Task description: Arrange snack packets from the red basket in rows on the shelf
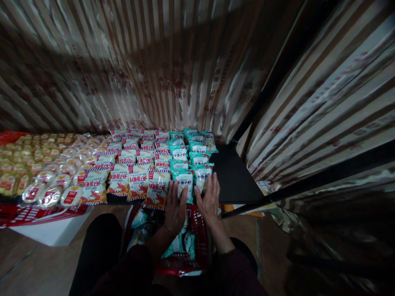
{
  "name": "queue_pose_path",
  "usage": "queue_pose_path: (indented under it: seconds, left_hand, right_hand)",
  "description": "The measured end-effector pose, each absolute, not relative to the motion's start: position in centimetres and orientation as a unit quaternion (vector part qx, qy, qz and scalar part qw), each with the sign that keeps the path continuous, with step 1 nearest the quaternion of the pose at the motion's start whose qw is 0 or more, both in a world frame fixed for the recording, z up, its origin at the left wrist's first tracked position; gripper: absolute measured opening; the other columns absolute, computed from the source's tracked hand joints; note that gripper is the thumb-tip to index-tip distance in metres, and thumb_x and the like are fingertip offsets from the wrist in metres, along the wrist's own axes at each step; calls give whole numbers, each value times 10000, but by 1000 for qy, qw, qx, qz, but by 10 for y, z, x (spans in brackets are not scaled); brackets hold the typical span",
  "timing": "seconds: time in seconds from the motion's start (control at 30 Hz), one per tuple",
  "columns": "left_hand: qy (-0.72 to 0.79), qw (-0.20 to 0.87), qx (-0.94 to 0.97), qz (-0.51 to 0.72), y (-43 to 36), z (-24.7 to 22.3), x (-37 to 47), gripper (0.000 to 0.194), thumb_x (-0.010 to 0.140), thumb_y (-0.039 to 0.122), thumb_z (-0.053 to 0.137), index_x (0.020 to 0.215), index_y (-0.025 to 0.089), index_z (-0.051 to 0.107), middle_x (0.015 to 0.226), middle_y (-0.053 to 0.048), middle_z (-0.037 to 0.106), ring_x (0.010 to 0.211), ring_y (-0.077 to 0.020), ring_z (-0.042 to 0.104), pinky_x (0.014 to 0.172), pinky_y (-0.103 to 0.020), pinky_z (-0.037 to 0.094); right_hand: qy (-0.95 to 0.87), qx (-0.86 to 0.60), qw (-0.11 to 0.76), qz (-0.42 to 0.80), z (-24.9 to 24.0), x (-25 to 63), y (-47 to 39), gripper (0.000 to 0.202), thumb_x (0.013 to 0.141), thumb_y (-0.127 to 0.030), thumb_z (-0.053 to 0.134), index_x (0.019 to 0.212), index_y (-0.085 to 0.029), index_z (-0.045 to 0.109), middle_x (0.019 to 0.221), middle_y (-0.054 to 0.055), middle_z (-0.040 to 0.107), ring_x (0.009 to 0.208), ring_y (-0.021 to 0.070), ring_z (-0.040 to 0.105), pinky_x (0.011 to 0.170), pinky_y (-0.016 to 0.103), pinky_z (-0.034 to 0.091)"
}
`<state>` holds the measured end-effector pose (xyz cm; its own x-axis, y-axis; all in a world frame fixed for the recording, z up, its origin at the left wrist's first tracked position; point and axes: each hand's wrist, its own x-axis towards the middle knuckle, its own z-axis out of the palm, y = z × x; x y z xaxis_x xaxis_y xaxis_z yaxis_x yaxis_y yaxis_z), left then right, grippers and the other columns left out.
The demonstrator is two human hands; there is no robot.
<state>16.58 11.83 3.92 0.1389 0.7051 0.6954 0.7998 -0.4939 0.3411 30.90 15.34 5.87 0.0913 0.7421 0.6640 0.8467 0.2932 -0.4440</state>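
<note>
My left hand (175,209) rests with fingers stretched out on the front of a teal-and-white snack packet (183,181) at the shelf's front edge. Beside it, my right hand (210,201) has its fingers apart and touches a second teal packet (202,172), at its lower right. Neither hand is closed round a packet. Behind these two, more teal packets (199,147) stand in two rows running back along the black shelf (236,174). Below my forearms, a red basket (200,230) between my knees holds several loose teal packets (189,242).
To the left stand rows of white-and-orange snack packets (119,181), then round wrapped cakes (51,195) and yellow packets (9,181). Striped curtain-like sheeting (173,74) hangs behind. A dark metal post (262,98) rises at the right. Another red basket (52,214) sits low at the left.
</note>
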Motion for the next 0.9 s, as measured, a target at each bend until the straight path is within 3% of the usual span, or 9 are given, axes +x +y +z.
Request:
queue_pose_path:
  seconds: [0.37,0.57,0.73,0.9]
  left_hand:
    - [-515,76,-732,-439,130,45,177,574,854,16,442,1401,170,360,1586,-156,60,1449,-346,109,1084,-560,360]
    - [-513,96,-732,-438,136,50,178,509,838,6,443,1332,128,420,1581,-176,70,1447,-341,128,1082,-545,374]
    - [-513,94,-730,-443,133,57,178,485,848,91,505,1321,86,401,1542,-239,176,1435,-366,165,1067,-571,372]
    - [-534,109,-719,-431,138,60,179,375,854,152,566,1218,111,487,1465,-239,341,1421,-335,239,1043,-526,412]
  right_hand:
    - [-642,-603,469,-60,50,307,172,649,939,-374,435,1481,-120,184,1446,239,372,1353,318,352,1036,557,377]
    - [-631,-620,463,-56,50,306,174,646,944,-403,408,1479,-122,182,1433,234,386,1345,311,360,1031,546,384]
    - [-632,-629,448,-63,49,306,175,677,934,-426,427,1482,-108,189,1445,240,375,1355,316,353,1034,537,386]
    - [-629,-633,446,-64,47,306,176,684,931,-438,432,1486,-128,178,1458,230,365,1360,310,358,1021,513,414]
